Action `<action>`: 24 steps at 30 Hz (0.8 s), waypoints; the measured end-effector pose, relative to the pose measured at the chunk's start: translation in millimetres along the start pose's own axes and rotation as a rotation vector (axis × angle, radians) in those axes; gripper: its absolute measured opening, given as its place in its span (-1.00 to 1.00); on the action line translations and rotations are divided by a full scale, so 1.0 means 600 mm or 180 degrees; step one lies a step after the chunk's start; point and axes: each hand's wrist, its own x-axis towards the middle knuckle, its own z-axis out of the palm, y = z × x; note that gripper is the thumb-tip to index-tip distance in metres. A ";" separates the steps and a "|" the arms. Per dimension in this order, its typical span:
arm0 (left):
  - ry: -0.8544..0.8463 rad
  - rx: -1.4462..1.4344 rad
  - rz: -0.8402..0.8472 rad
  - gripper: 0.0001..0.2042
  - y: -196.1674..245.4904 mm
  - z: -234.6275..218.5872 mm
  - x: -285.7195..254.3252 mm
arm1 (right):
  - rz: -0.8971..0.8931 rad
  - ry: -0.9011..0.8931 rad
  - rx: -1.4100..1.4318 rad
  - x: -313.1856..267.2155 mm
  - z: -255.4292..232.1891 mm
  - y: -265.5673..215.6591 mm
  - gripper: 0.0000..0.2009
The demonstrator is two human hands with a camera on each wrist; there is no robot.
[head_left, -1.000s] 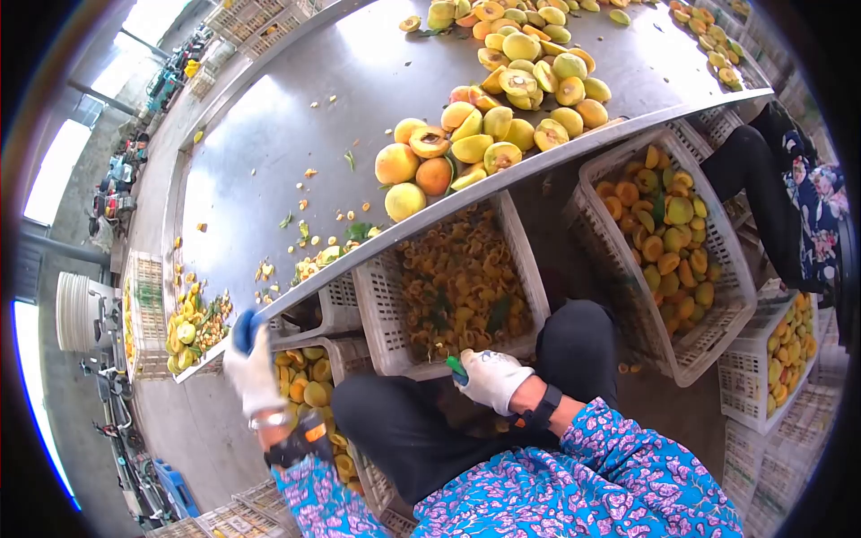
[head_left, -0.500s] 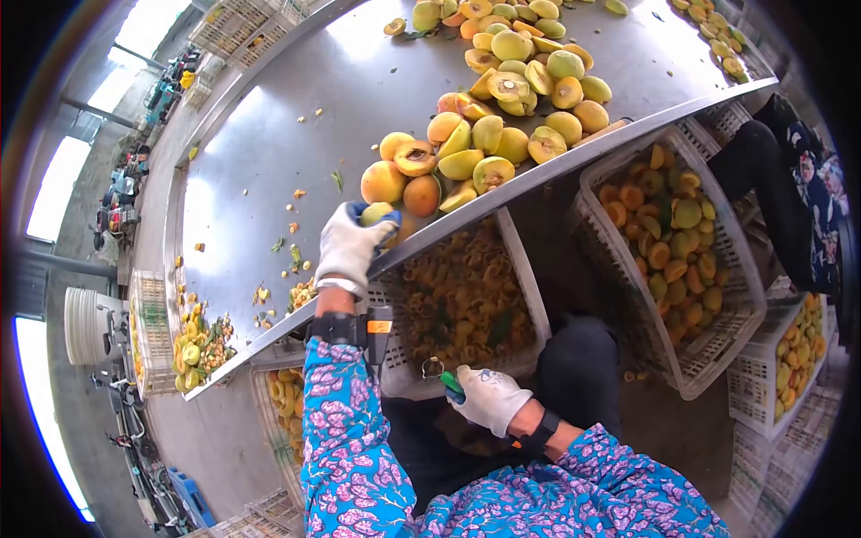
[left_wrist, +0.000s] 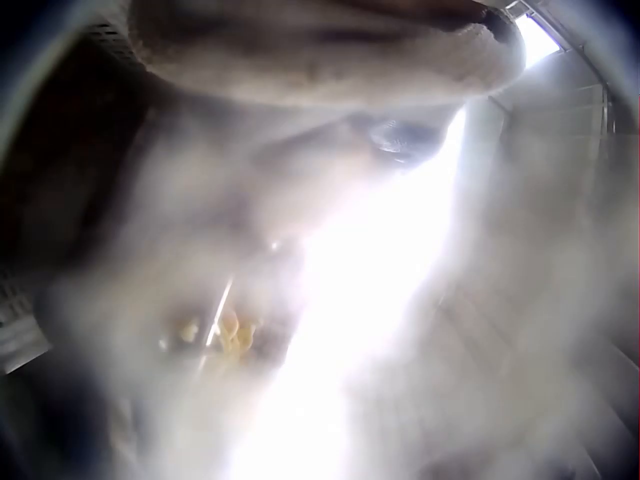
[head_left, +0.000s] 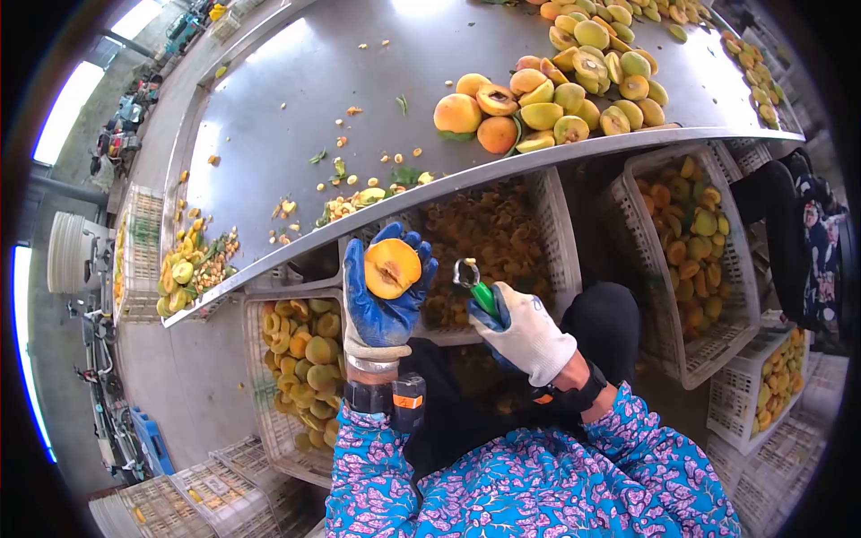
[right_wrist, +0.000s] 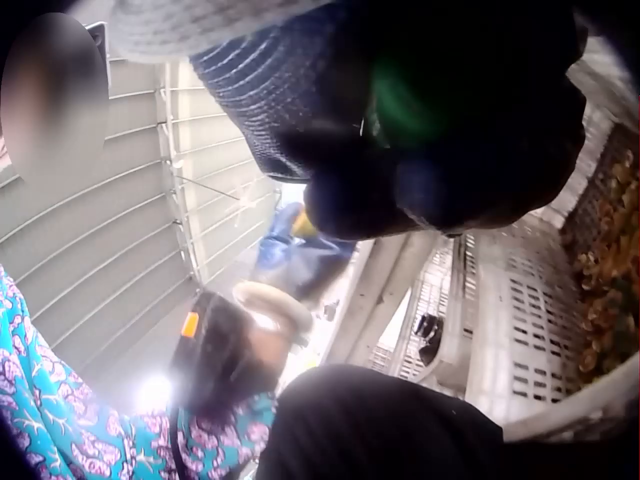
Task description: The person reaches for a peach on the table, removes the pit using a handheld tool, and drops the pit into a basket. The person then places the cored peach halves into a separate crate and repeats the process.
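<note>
On the upturned left hand (head_left: 377,318), gloved in blue and white, lies a cut yellow-orange fruit (head_left: 392,269), its cut face up and the fingers curled around its sides. The right hand (head_left: 529,336) grips the green handle of a small tool (head_left: 484,298) whose metal loop points up toward the fruit, a short gap apart. The right wrist view has the dark glove (right_wrist: 350,190) curled round the green handle (right_wrist: 410,105), with the left hand (right_wrist: 305,265) beyond. Most of the left wrist view is blurred; a pale glove edge (left_wrist: 330,65) crosses its top.
A metal table (head_left: 260,148) carries piled fruit (head_left: 569,99) and scattered scraps (head_left: 350,204). Below its edge stand crates: one of fruit (head_left: 305,359) at left, one of orange-brown pieces (head_left: 484,233) in the middle, another of fruit (head_left: 686,233) at right. Knees are between them.
The left hand has come from the table edge to in front of the tool, turned palm up with the fruit. The right hand has risen slightly with the tool. The head view has shifted.
</note>
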 end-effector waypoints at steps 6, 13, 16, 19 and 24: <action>0.0185 0.0507 0.0112 -0.44 -0.018 -0.009 -0.019 | -0.0632 0.0069 -0.1064 0.002 0.052 -0.055 -0.74; -0.0014 0.0558 0.0287 -0.44 -0.029 -0.015 -0.033 | -0.0614 0.0102 -0.1210 0.000 0.073 -0.062 -0.66; 0.0133 0.0432 0.0210 -0.45 -0.030 -0.013 -0.032 | -0.0737 0.0151 -0.1256 -0.001 0.076 -0.056 -0.68; 0.0123 0.0350 0.0166 -0.47 -0.032 -0.019 -0.031 | -0.0720 0.0189 -0.1326 0.000 0.082 -0.054 -0.70; 0.0303 0.0308 0.0131 -0.48 -0.041 -0.033 -0.025 | -0.0665 0.0150 -0.1433 0.008 0.099 -0.043 -0.73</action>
